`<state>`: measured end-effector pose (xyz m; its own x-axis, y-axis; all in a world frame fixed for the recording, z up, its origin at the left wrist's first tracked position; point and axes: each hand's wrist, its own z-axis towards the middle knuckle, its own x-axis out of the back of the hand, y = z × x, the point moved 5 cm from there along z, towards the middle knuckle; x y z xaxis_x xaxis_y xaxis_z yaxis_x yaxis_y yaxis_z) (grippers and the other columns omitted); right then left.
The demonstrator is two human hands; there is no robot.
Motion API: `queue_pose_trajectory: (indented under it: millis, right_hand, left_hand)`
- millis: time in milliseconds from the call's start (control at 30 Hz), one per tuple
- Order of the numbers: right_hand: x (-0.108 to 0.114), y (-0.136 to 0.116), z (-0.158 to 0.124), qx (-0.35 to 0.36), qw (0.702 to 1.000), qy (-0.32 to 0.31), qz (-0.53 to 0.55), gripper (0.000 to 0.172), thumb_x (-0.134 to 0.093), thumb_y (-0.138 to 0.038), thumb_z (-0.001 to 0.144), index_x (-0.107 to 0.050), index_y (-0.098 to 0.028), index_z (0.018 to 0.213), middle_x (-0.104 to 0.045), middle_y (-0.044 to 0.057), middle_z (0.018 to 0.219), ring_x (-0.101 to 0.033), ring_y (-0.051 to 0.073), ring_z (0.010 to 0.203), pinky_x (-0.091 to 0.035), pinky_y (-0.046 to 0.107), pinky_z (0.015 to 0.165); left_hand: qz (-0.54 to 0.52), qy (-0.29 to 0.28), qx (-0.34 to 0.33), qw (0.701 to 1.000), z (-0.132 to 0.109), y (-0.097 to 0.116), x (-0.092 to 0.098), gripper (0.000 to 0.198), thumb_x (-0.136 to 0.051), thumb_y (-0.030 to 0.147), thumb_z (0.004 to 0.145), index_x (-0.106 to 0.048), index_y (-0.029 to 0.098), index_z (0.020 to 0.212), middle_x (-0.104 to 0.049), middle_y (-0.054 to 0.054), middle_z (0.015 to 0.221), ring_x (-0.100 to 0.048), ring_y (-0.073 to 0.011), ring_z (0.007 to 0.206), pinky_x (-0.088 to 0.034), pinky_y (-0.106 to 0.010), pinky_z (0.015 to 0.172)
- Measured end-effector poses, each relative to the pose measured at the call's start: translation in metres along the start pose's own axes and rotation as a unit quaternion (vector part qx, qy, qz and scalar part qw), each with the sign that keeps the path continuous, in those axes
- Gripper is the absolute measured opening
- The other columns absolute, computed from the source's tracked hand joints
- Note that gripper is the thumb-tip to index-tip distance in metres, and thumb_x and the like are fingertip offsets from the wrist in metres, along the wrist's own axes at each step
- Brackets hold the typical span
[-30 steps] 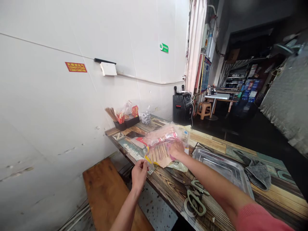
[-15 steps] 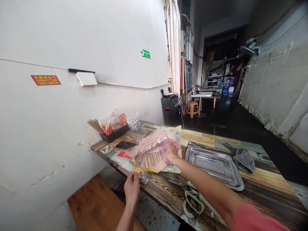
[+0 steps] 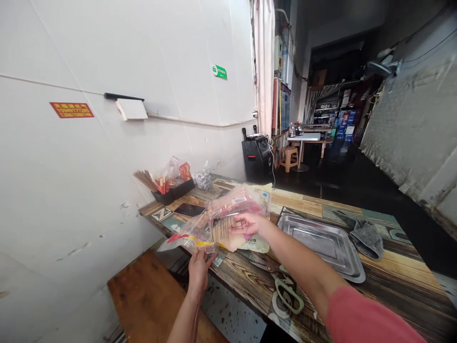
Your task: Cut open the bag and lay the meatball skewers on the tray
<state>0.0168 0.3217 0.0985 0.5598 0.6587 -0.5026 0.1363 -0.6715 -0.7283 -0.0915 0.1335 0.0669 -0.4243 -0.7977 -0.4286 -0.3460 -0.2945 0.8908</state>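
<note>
Red and yellow, the flap [image 3: 185, 237] of the clear bag [image 3: 230, 202] now spreads leftward and reaches past the table's near edge; half a second ago it lay closer in, bunched above the left hand [image 3: 200, 267]. That hand has changed too: its fingers reach up to the flap from below, thumb parted to the side, where earlier they were drawn together at the plastic. Whether they pinch the film now, I cannot tell.

Over on the other side, the right hand [image 3: 248, 223] has shifted a little to the left. Its fingers stretch across the sticks [image 3: 219, 231] instead of bunching at the bag's right part. Clear film blurs the tips, so I cannot tell whether they grip anything or merely rest there.

What this means, as I judge it: the bag's near end is looser and more spread, with both hands still engaged with it. It lies on the table [image 3: 243, 269], with pink pieces [image 3: 217, 204] showing through behind the sticks; those seem to remain within the plastic.

Nearby, the scissors [image 3: 273, 270] lie in front of the right forearm, touched by neither hand. Beyond that arm sits the tray [image 3: 321, 243], with the cloth [image 3: 367, 237] just beside it.
</note>
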Motion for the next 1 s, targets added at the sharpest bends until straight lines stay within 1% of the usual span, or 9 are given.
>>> queue_pose_trajectory:
  millis: [167, 267, 367, 433, 567, 700, 800, 900, 1000]
  right_hand:
    - [-0.011, 0.01, 0.013, -0.026, 0.994, -0.07, 0.086, 0.021, -0.054, -0.029, 0.081, -0.054, -0.011, 0.091, -0.062, 0.019, 0.099, -0.063, 0.031, 0.1, -0.057, 0.046, 0.072]
    - [-0.025, 0.017, 0.022, -0.044, 0.975, -0.134, 0.174, 0.03, -0.052, -0.043, 0.077, -0.051, -0.014, 0.085, -0.057, 0.023, 0.107, -0.059, 0.035, 0.106, -0.055, 0.052, 0.069]
    - [-0.039, 0.017, 0.023, -0.03, 0.95, -0.203, 0.237, 0.031, -0.054, -0.045, 0.072, -0.05, -0.016, 0.083, -0.055, 0.022, 0.113, -0.056, 0.036, 0.111, -0.055, 0.05, 0.071]
    - [-0.042, 0.015, 0.02, -0.017, 0.943, -0.223, 0.247, 0.032, -0.056, -0.044, 0.071, -0.051, -0.017, 0.087, -0.055, 0.02, 0.115, -0.056, 0.035, 0.112, -0.054, 0.047, 0.073]
    - [-0.039, 0.01, 0.013, 0.006, 0.951, -0.203, 0.231, 0.033, -0.048, -0.049, 0.077, -0.051, -0.019, 0.09, -0.059, 0.014, 0.104, -0.06, 0.03, 0.104, -0.053, 0.046, 0.075]
    - [-0.04, 0.001, 0.011, 0.034, 0.957, -0.163, 0.236, 0.029, -0.044, -0.046, 0.079, -0.05, -0.019, 0.089, -0.061, 0.011, 0.095, -0.062, 0.025, 0.095, -0.052, 0.038, 0.071]
    - [-0.048, -0.011, 0.005, 0.063, 0.946, -0.179, 0.264, 0.024, -0.042, -0.041, 0.078, -0.048, -0.019, 0.083, -0.061, 0.012, 0.097, -0.061, 0.023, 0.095, -0.048, 0.029, 0.065]
    - [-0.052, -0.026, -0.007, 0.084, 0.946, -0.184, 0.254, 0.021, -0.038, -0.035, 0.077, -0.048, -0.018, 0.075, -0.061, 0.014, 0.094, -0.059, 0.022, 0.087, -0.044, 0.026, 0.058]
    - [-0.051, -0.032, -0.021, 0.06, 0.953, -0.194, 0.226, 0.014, -0.042, -0.032, 0.07, -0.043, -0.018, 0.066, -0.058, 0.012, 0.083, -0.055, 0.019, 0.075, -0.041, 0.025, 0.055]
  left_hand:
    - [-0.026, -0.012, 0.004, 1.0, 0.005, 0.002, 0.0, 0.008, -0.05, 0.017, 0.084, -0.058, 0.018, 0.082, -0.062, -0.006, 0.094, -0.062, -0.0174, 0.083, -0.058, -0.041, 0.077]
    - [-0.024, -0.023, -0.002, 0.999, 0.008, 0.007, -0.003, 0.006, -0.054, 0.018, 0.081, -0.059, 0.018, 0.08, -0.062, -0.006, 0.091, -0.061, -0.0174, 0.081, -0.058, -0.041, 0.078]
    - [-0.035, -0.028, -0.004, 0.999, 0.011, 0.012, -0.003, 0.006, -0.055, 0.016, 0.08, -0.06, 0.018, 0.081, -0.061, -0.006, 0.091, -0.06, -0.0169, 0.082, -0.059, -0.039, 0.077]
    - [-0.045, -0.026, -0.003, 0.999, 0.013, 0.015, -0.001, 0.008, -0.053, 0.015, 0.082, -0.06, 0.017, 0.085, -0.061, -0.007, 0.093, -0.06, -0.0169, 0.083, -0.059, -0.039, 0.074]
    - [-0.051, -0.003, -0.005, 0.999, 0.015, 0.018, 0.008, 0.007, -0.049, 0.014, 0.084, -0.056, 0.015, 0.085, -0.06, -0.005, 0.087, -0.061, -0.015, 0.076, -0.059, -0.04, 0.073]
    - [-0.005, 0.011, -0.012, 1.0, 0.013, 0.018, 0.012, 0.007, -0.048, 0.014, 0.086, -0.055, 0.013, 0.085, -0.061, -0.005, 0.083, -0.061, -0.0135, 0.072, -0.059, -0.035, 0.072]
    - [-0.004, 0.01, -0.019, 1.0, 0.016, 0.022, 0.013, 0.008, -0.047, 0.014, 0.087, -0.054, 0.013, 0.085, -0.061, -0.005, 0.083, -0.061, -0.0141, 0.075, -0.059, -0.034, 0.071]
    - [0.02, 0.04, -0.034, 0.998, 0.024, 0.029, 0.021, 0.011, -0.045, 0.014, 0.086, -0.05, 0.015, 0.077, -0.058, -0.003, 0.08, -0.062, -0.0146, 0.077, -0.059, -0.034, 0.07]
    - [0.078, 0.051, -0.03, 0.995, 0.03, 0.031, 0.022, 0.015, -0.044, 0.014, 0.086, -0.049, 0.014, 0.071, -0.059, -0.004, 0.08, -0.063, -0.0156, 0.076, -0.059, -0.032, 0.067]
